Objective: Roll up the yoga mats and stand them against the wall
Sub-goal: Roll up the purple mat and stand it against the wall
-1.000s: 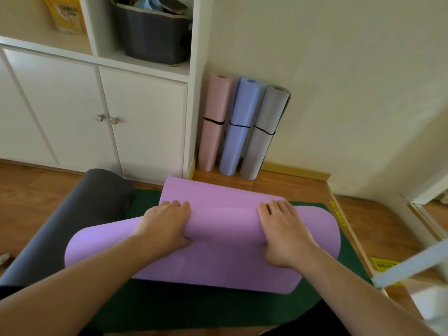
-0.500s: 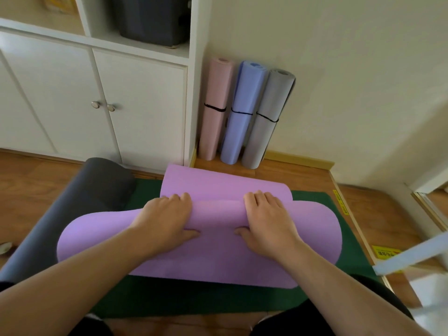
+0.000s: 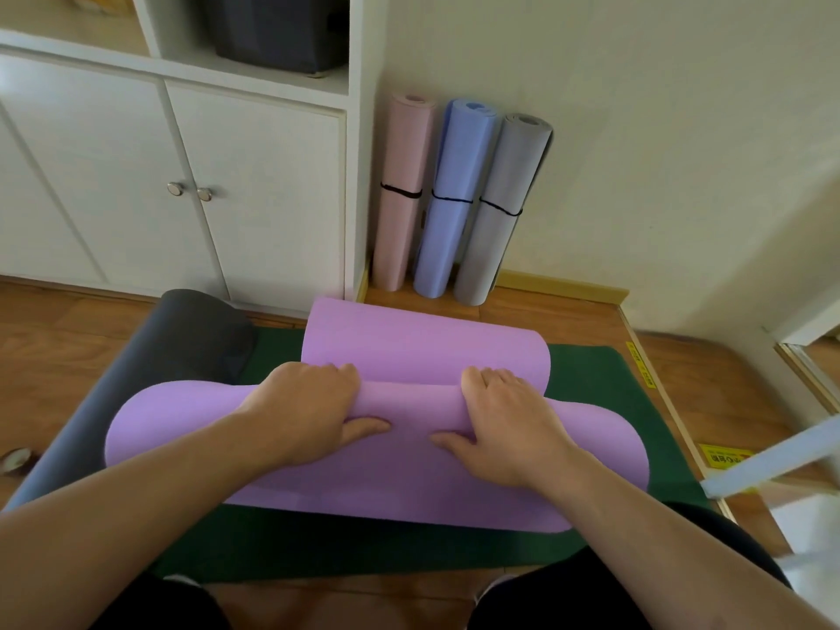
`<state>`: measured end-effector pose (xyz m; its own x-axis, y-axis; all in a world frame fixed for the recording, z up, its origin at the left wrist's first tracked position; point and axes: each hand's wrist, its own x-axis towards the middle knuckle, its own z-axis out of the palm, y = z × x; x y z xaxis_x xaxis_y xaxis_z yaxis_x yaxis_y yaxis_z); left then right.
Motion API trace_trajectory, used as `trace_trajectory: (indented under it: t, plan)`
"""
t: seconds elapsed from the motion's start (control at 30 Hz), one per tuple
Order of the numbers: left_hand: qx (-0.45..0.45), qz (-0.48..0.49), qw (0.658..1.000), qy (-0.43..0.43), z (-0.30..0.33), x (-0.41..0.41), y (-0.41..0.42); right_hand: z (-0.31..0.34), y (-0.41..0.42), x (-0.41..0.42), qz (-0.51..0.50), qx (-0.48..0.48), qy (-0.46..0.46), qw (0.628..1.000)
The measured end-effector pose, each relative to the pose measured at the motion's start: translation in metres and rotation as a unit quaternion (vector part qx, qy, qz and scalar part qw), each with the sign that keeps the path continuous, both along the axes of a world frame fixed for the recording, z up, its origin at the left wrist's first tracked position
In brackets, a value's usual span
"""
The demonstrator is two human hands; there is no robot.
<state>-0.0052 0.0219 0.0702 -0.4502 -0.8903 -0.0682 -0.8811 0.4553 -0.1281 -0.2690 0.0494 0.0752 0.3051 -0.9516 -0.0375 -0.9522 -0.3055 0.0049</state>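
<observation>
Lilac foam, a soft matte yoga mat [image 3: 386,475], lies partly rolled across the floor directly under both hands, its rolled bulk spreading wide to either side of them and its flat unrolled end [image 3: 422,343] reaching away just beyond the fingertips. The left hand [image 3: 302,409] has its grip curled over the top of the roll, fingers hooked over the far side and thumb pressed flat on the near face; the right hand [image 3: 504,425] does the same a little apart from it, fingers wrapped over the fold and thumb lying on the near surface, so each grip is closed on the lilac mat. Beneath the roll and showing on the near side of the hands is a dark green flat mat [image 3: 363,543] spread on the wooden floor [image 3: 709,393]. Left of the left hand, a dark grey rolled mat [image 3: 150,370] lies on its side, slanting away. Farther beyond the hands, three rolled mats stand upright side by side against the cream wall [image 3: 636,129], each bound by a thin black band: a pale pink one [image 3: 404,193], a periwinkle blue one [image 3: 454,202] and a light grey one [image 3: 500,206]. Left of these stands a white cupboard [image 3: 254,197] with two round metal knobs [image 3: 188,191].
</observation>
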Motion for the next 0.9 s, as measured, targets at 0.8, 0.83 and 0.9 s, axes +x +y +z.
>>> trace_trajectory:
  t: [0.8, 0.83, 0.9]
  plan:
    - [0.036, -0.038, 0.998, -0.045, -0.018, -0.005, 0.013, -0.015, 0.013, -0.005, 0.000, 0.076, -0.013, 0.997]
    - [0.046, -0.040, 0.997, -0.037, -0.018, -0.003, 0.014, -0.014, 0.014, -0.007, 0.009, 0.088, -0.034, 0.996]
    - [0.082, -0.043, 0.996, -0.003, -0.015, 0.003, 0.014, -0.011, 0.017, -0.011, 0.032, 0.114, -0.089, 0.989]
